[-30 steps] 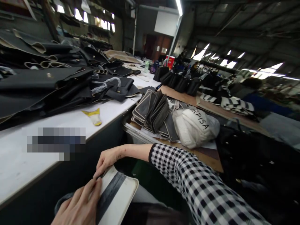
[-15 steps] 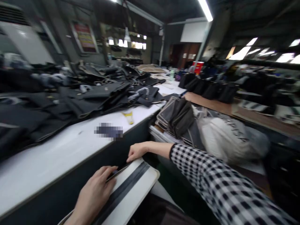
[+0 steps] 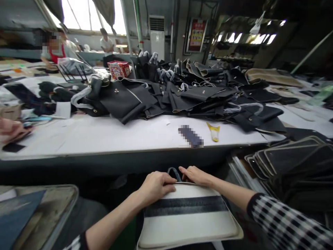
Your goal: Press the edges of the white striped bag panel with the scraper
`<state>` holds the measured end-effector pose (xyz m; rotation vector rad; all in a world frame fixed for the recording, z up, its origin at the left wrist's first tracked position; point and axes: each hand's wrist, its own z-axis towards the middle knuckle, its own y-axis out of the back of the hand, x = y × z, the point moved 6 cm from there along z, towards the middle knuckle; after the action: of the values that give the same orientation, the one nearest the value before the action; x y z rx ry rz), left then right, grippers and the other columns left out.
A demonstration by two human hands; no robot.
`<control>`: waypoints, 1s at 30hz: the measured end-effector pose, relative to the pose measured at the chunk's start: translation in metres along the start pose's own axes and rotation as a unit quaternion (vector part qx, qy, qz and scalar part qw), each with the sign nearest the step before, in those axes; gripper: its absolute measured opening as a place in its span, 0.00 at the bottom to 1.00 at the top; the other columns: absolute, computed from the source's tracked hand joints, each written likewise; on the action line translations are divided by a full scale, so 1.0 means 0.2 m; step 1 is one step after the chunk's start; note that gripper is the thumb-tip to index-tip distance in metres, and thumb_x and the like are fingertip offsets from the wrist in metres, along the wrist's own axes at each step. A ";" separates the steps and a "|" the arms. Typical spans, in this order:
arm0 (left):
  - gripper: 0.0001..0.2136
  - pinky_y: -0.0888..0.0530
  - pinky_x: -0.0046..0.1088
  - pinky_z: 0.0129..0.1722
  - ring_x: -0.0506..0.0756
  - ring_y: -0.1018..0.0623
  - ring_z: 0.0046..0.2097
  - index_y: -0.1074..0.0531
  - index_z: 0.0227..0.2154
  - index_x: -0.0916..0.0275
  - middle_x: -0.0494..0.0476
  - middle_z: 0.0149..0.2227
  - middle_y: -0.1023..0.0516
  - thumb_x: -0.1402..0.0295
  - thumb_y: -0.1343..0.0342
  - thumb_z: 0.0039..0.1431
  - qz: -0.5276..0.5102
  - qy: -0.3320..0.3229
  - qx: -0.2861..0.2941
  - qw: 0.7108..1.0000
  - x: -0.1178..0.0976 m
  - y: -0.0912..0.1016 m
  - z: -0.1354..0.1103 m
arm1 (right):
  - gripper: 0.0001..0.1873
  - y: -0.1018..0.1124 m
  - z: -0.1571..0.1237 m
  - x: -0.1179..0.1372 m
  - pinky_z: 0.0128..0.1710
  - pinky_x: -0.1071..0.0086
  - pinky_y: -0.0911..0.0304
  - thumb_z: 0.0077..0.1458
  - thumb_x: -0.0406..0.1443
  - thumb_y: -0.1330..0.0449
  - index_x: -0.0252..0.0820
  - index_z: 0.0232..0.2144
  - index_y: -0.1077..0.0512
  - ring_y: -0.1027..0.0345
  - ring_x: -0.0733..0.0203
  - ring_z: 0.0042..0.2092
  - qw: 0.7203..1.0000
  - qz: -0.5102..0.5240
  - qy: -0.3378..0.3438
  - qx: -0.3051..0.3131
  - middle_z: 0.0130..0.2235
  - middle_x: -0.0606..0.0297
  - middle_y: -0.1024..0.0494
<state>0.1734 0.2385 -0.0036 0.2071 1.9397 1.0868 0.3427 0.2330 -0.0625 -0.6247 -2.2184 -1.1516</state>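
Observation:
A flat white bag [image 3: 187, 222] with a dark stripe across it lies in front of me at the bottom of the view. A dark loop handle [image 3: 174, 172] stands up from its top edge. My left hand [image 3: 158, 186] is closed on the top edge, left of the loop, with thumb and fingers pressed together. Just right of the loop, my right hand [image 3: 197, 176] grips the same edge, its fingertips partly hidden behind the bag.
Ahead stands a long white table [image 3: 104, 135] with piled black bag pieces [image 3: 145, 100]. A yellow-and-white packet [image 3: 214, 132] lies near its front edge. Stacked dark panels [image 3: 293, 156] are at right, a worn board [image 3: 59, 205] at left. Other people [image 3: 106, 43] are in the far left background.
My view has swung left, so the bag now sits squarely before me. Both hands are now close together at its top edge, and the loop handle has come into sight.

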 end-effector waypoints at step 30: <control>0.07 0.33 0.31 0.45 0.55 0.24 0.43 0.19 0.33 0.53 0.49 0.40 0.20 0.66 0.42 0.55 -0.078 0.020 -0.078 0.994 0.05 -0.01 0.00 | 0.30 -0.09 0.01 0.12 0.38 0.67 0.44 0.68 0.47 0.63 0.46 0.29 0.26 0.30 0.57 0.35 0.965 -0.235 0.113 0.034 0.32 0.63 0.22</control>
<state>0.1682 0.2417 -0.0110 -0.0513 1.8616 1.1401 0.3132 0.2287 -0.0594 0.0741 -2.2523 -1.2868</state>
